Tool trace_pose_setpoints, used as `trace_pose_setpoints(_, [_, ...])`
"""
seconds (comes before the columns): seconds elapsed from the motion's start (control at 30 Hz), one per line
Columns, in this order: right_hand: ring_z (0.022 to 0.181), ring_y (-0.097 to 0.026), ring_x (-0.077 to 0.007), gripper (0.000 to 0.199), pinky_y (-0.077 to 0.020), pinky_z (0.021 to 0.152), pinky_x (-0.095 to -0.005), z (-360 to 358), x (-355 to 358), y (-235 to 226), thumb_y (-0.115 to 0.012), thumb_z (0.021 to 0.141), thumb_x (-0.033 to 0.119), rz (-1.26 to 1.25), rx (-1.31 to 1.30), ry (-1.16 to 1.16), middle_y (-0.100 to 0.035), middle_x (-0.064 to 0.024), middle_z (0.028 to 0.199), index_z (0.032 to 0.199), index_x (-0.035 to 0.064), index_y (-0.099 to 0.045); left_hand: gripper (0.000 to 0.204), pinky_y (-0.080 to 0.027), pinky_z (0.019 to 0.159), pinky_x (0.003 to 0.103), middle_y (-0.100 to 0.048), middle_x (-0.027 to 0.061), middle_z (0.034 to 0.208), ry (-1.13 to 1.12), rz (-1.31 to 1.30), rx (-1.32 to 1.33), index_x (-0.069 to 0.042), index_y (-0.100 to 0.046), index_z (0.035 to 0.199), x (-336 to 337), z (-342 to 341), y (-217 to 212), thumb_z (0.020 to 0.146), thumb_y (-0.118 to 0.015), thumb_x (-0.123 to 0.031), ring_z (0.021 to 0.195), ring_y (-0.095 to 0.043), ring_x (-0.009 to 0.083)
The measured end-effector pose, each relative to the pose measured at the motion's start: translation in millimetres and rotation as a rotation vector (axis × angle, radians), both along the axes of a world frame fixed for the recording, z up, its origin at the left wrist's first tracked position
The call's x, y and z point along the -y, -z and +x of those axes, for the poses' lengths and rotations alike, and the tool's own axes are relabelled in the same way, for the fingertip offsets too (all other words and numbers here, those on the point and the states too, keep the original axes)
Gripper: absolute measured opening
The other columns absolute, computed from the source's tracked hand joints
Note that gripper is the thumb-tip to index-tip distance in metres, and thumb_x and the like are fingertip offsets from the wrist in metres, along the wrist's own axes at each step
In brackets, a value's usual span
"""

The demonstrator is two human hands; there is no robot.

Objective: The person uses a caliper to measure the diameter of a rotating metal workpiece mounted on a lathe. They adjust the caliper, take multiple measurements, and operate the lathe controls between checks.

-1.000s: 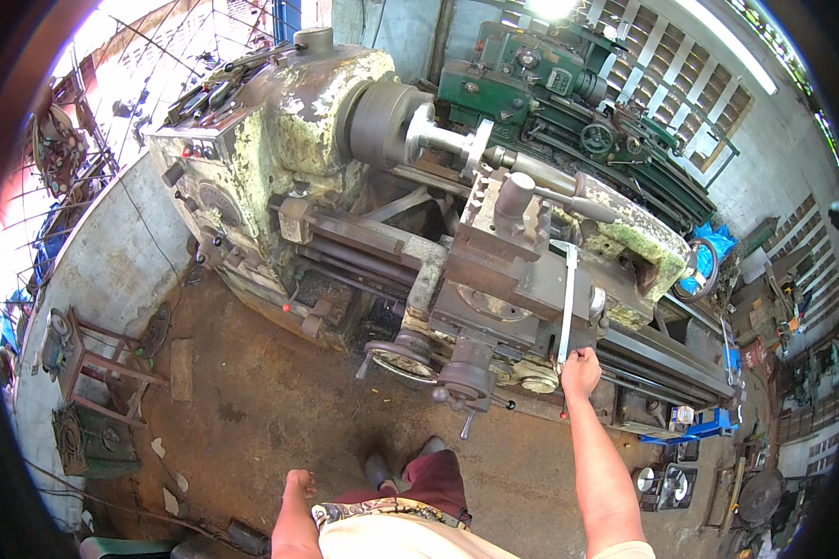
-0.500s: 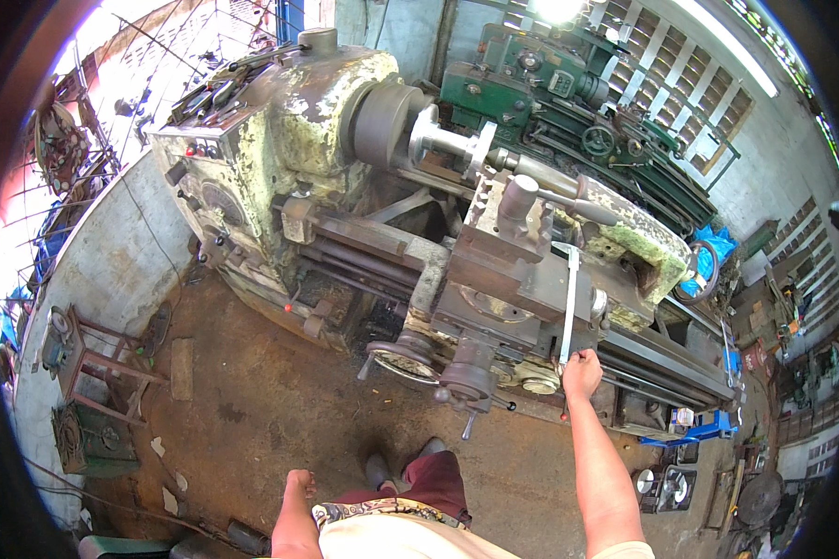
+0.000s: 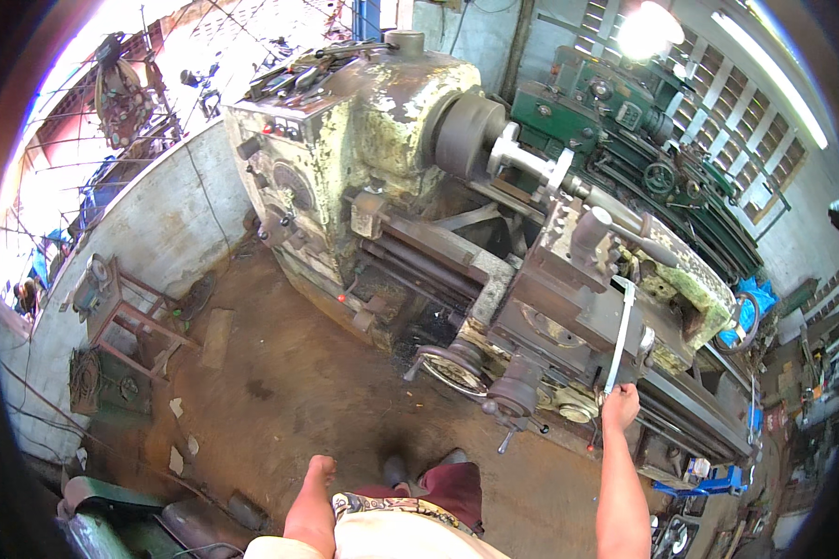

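We look down on a large, worn lathe (image 3: 391,121) with flaking cream paint, running diagonally across the workshop from the upper left toward the lower right. Behind it we see a green lathe (image 3: 550,107) near the slatted wall.

Among the smaller things, we pick out the right forearm (image 3: 622,494) first: it rises nearly straight up from the lower edge, reaching forward to the front of the lathe. At its end the right hand (image 3: 620,407) is closed, its fingers wrapped around the lower end of a long, pale metal tool (image 3: 621,335). The tool slants up and slightly rightward from the fist, in front of the lathe's carriage, with a short crosspiece at its top. The left forearm (image 3: 309,517) is shorter in our view and leans a little to the right; the left hand (image 3: 322,470) hangs low over the brown floor (image 3: 280,410), well apart from the lathe. We cannot tell whether its fingers are spread or pressed together.

On the flat top of the headstock we find a heap of hand tools (image 3: 317,70), dark and overlapping. At the lower right, a dark tray (image 3: 695,527) holds a round, shiny piece (image 3: 680,539). Smallest is a little box (image 3: 697,468) near the lathe's right end; we cannot make out its contents.
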State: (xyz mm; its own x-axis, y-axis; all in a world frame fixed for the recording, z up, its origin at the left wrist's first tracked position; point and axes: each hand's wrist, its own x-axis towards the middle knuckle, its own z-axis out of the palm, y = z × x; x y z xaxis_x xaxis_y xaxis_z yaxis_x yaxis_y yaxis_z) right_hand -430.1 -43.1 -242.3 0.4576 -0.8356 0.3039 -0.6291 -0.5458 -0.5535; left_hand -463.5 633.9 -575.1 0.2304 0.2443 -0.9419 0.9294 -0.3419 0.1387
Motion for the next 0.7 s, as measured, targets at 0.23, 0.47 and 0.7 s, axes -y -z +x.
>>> trace_pose_setpoints(0.23, [0.085,-0.066,-0.0439,0.014,-0.0494,0.076,-0.0493,0,2,4,-0.062,0.085,0.014,0.006,0.015,-0.007,-0.069,-0.0231,0.086,0.087,0.0006,-0.066,0.015,-0.047,0.048,0.043,-0.057,0.0085,0.068,0.007,0.002,0.015,-0.007,-0.061,0.087,-2,-1,13,0.096,-0.054,-0.018,0.047,-0.05,0.0228])
trace_pose_setpoints(0.47, [0.085,-0.067,-0.0429,0.013,-0.0498,0.077,-0.048,-1,4,5,-0.062,0.086,0.013,-0.008,0.01,-0.017,-0.07,-0.0224,0.086,0.086,0.0006,-0.066,0.016,-0.053,0.057,0.043,-0.068,0.0099,0.086,0.082,0.039,-0.053,-0.008,-0.065,0.093,1,3,5,0.096,-0.056,-0.02,0.069,-0.067,0.0257])
trace_pose_setpoints(0.7, [0.084,-0.067,-0.0426,0.015,-0.0505,0.076,-0.0479,-1,5,8,-0.065,0.085,0.016,-0.017,0.021,-0.02,-0.07,-0.0229,0.086,0.088,0.0007,-0.067,0.02,-0.05,0.056,0.044,-0.065,0.0111,0.079,-0.029,0.024,-0.016,-0.006,-0.064,0.086,7,3,-15,0.097,-0.057,-0.022,0.067,-0.065,0.0264])
